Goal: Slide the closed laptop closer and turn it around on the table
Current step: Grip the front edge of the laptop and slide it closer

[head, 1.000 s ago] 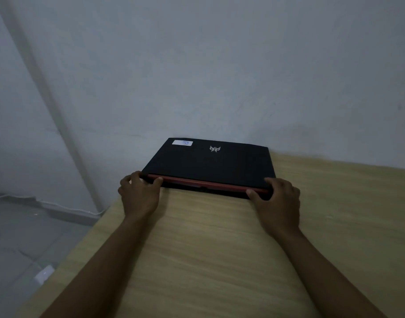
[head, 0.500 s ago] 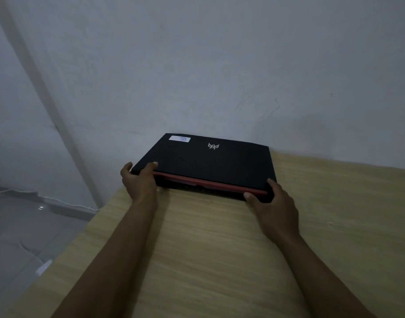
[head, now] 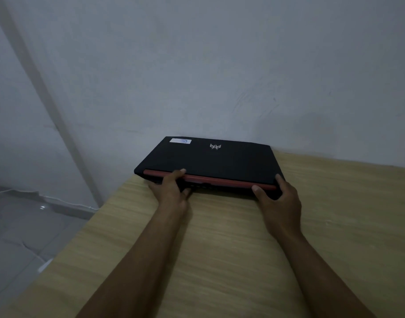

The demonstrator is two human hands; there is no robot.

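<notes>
The closed black laptop [head: 210, 160] lies at the far left of the wooden table [head: 220, 249], its back against the wall. It has a red strip along its near edge, a silver logo and a white sticker on the lid. Its left corner overhangs the table's left edge. My left hand [head: 171, 189] grips the near edge left of the middle, fingers on top and thumb beneath. My right hand [head: 277, 198] holds the near right corner, thumb on the red strip.
A pale wall [head: 220, 65] rises directly behind the laptop. The table's left edge [head: 82, 230] drops to a grey tiled floor [head: 17, 237]. Light wood surface stretches toward me and to the right.
My left hand has shifted right along the near edge, from the left corner toward the middle. The laptop's left corner now sticks out past the table edge. My right hand stays at its corner.
</notes>
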